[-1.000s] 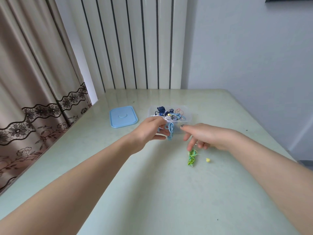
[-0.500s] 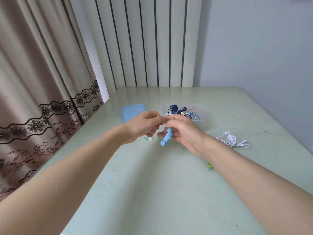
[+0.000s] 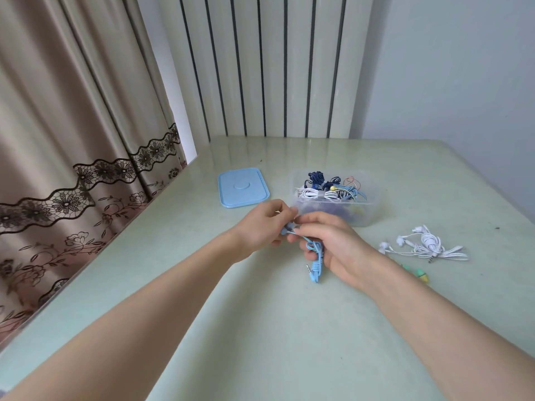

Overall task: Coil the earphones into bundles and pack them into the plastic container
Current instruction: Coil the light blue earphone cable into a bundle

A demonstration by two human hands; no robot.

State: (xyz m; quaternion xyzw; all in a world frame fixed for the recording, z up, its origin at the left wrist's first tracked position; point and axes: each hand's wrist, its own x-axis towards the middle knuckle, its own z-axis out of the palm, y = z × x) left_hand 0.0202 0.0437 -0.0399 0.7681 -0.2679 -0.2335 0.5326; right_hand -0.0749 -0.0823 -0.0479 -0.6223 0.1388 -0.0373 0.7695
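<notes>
A light blue earphone bundle point(image 3: 316, 260) hangs between my hands just in front of the clear plastic container point(image 3: 369, 214). My right hand point(image 3: 333, 244) grips its coiled middle, with the plug end dangling below. My left hand point(image 3: 265, 224) pinches the earbud end at the top. The container holds several coiled earphones in dark blue, white and light blue. White earphones point(image 3: 425, 244) lie loose on the table to the right. Green earphones point(image 3: 418, 274) peek out beside my right forearm, mostly hidden.
The container's light blue lid point(image 3: 242, 187) lies flat to its left on the pale green table point(image 3: 260, 328). A curtain hangs along the table's left edge and a striped panel stands behind the far edge.
My right hand came over from the green earphones and took hold of the blue bundle. Both hands drew it slightly nearer to me. The view shifted, bringing the white earphones into sight.
</notes>
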